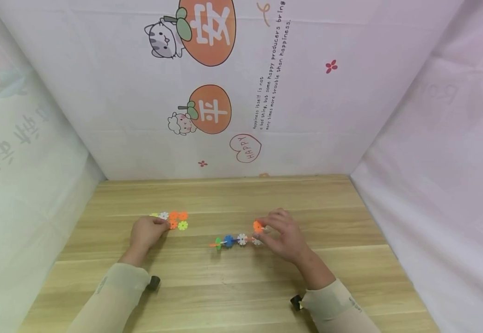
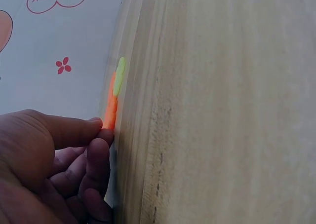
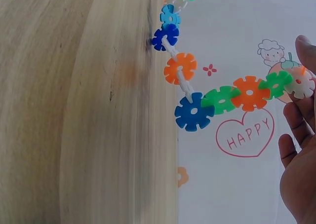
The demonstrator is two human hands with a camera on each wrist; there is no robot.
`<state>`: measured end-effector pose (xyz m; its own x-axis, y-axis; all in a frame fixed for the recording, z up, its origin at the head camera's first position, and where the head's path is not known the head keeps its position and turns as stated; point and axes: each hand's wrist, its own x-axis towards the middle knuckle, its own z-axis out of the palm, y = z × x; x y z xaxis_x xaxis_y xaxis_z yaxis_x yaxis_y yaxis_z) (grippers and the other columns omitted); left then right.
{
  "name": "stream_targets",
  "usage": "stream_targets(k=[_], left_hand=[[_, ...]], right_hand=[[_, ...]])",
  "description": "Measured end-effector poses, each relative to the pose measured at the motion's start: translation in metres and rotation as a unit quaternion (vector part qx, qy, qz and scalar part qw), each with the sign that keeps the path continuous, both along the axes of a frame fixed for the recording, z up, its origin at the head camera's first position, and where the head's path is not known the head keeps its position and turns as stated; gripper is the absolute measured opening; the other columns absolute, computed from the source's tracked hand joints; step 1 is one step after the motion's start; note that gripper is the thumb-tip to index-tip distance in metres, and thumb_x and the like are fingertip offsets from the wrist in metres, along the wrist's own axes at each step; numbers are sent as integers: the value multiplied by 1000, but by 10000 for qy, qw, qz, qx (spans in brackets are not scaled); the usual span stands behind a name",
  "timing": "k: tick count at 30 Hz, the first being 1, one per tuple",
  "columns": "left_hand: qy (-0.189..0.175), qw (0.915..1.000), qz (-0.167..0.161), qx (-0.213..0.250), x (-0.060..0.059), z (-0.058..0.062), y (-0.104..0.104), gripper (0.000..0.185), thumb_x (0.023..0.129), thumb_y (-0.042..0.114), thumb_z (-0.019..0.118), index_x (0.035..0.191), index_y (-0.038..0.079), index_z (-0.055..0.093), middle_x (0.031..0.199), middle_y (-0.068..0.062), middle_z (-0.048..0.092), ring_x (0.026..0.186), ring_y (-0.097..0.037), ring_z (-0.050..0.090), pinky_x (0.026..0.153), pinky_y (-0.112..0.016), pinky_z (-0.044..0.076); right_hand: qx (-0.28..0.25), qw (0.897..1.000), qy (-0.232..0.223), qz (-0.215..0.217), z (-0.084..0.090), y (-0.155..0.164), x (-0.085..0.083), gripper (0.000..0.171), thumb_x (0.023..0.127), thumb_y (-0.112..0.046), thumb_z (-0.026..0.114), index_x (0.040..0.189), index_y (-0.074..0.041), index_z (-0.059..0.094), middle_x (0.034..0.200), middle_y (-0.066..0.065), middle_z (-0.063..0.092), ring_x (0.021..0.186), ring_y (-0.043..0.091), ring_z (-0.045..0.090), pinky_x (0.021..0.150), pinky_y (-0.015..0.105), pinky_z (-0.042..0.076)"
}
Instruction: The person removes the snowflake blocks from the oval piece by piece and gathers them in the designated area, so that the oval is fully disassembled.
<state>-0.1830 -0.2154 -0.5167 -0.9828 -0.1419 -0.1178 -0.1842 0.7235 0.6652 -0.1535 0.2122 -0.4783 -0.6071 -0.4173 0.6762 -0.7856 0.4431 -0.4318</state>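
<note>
My left hand (image 1: 146, 231) is low over the table at the left, thumb and index finger pinching the edge of an orange snowflake disc (image 1: 173, 225). In the left wrist view, the fingertips hold the near end of the orange discs (image 2: 110, 116), seen edge-on, with a yellow-green disc (image 2: 119, 76) beyond. At the centre right, my right hand (image 1: 287, 238) holds one end of a chain of interlocked snowflake discs (image 1: 242, 239). The right wrist view shows a whitish disc (image 3: 299, 83) between thumb and fingers; green, orange and blue discs (image 3: 194, 111) link on from it.
Beside the left hand lie loose discs: a white one (image 1: 164, 215), a yellow-green one (image 1: 182, 225) and orange ones (image 1: 183, 215). The wood-grain table (image 1: 225, 291) meets a printed white cloth (image 1: 300, 138) at the back; white cloth also hangs on both sides.
</note>
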Motion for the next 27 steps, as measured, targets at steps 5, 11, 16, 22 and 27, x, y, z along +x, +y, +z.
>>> stream_targets(k=[5, 11, 16, 22, 27], left_hand=[[-19, 10000, -11, 25, -1, -1, -1, 31, 95, 35, 72, 102, 6, 81, 97, -7, 78, 97, -29, 69, 77, -41, 54], [-89, 9998, -2, 165, 0, -4, -1, 33, 95, 37, 72, 105, 6, 80, 113, -14, 76, 105, -33, 67, 83, -46, 53], [-11, 9996, -72, 263, 1, -6, 0, 33, 97, 35, 71, 108, 6, 79, 113, -14, 75, 104, -32, 67, 83, -45, 54], [401, 9988, -110, 273, 4, -6, 8, 28, 98, 29, 70, 109, 4, 78, 109, -14, 76, 98, -27, 68, 79, -39, 55], [638, 9971, -187, 369, 7, 0, 16, 25, 98, 29, 71, 106, 6, 78, 105, -11, 76, 88, -23, 67, 71, -33, 53]], right_hand=[[-1, 10000, -3, 24, 2, -1, 1, 30, 85, -24, 87, 110, -10, 79, 103, -2, 77, 99, 21, 60, 89, 42, 46], [2, 10000, -35, 57, 2, -2, 1, 30, 86, -26, 86, 110, -10, 79, 101, -3, 77, 98, 21, 60, 89, 42, 45], [15, 10000, -33, 49, 3, -3, 2, 30, 86, -26, 86, 111, -10, 79, 101, -3, 77, 98, 20, 60, 89, 42, 45], [27, 10000, -33, 66, 4, -4, 2, 34, 84, -24, 88, 113, -10, 79, 101, -5, 77, 97, 19, 59, 88, 41, 45], [-33, 9999, 10, 98, 3, -5, 2, 35, 82, -22, 89, 113, -9, 79, 100, -6, 77, 95, 18, 59, 87, 40, 45]])
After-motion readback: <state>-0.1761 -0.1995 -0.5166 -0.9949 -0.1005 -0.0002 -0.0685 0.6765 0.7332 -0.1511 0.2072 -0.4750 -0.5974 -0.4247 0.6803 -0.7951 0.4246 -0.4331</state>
